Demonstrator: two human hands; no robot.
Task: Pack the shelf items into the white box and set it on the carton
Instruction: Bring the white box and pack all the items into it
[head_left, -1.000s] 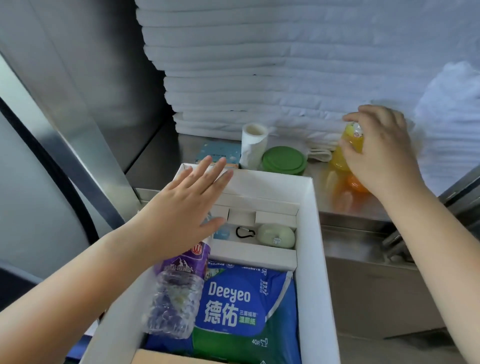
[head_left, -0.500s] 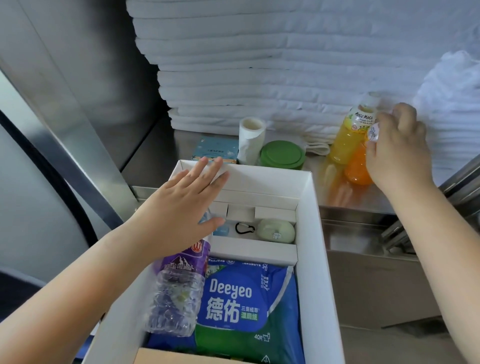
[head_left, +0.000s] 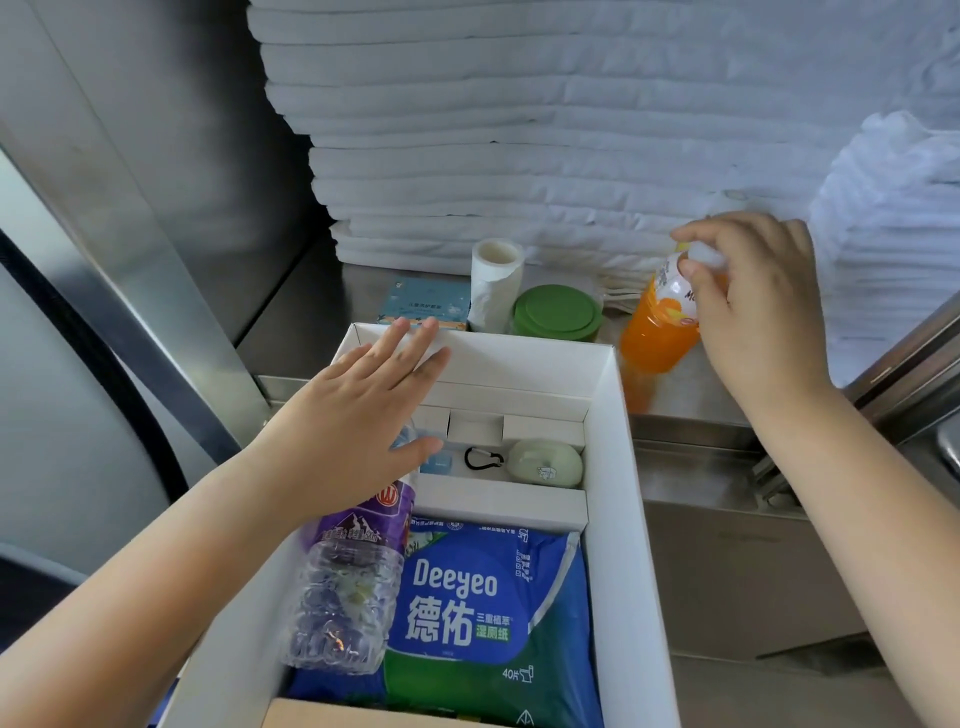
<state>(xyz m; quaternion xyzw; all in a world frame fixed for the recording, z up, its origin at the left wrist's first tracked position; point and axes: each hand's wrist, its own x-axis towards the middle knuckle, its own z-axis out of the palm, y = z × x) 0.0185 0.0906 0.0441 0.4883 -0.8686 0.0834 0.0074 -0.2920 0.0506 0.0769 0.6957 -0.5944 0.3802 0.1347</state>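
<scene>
Up on the steel shelf (head_left: 322, 291), your right hand (head_left: 753, 306) closed its fingers around the neck of the orange drink bottle (head_left: 657, 322), which stood tilted beside the green lid (head_left: 557, 312). Your left hand (head_left: 358, 415) lay flat and open over the white box (head_left: 615, 467), gripping nothing, above the water bottle (head_left: 345, 587) and wipes pack (head_left: 488, 603) inside.

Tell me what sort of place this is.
Probably a linen or supply store room, perhaps in a hotel: folded white linens are stacked high on a stainless steel shelf, with a toilet roll and other small sundries in front.
</scene>
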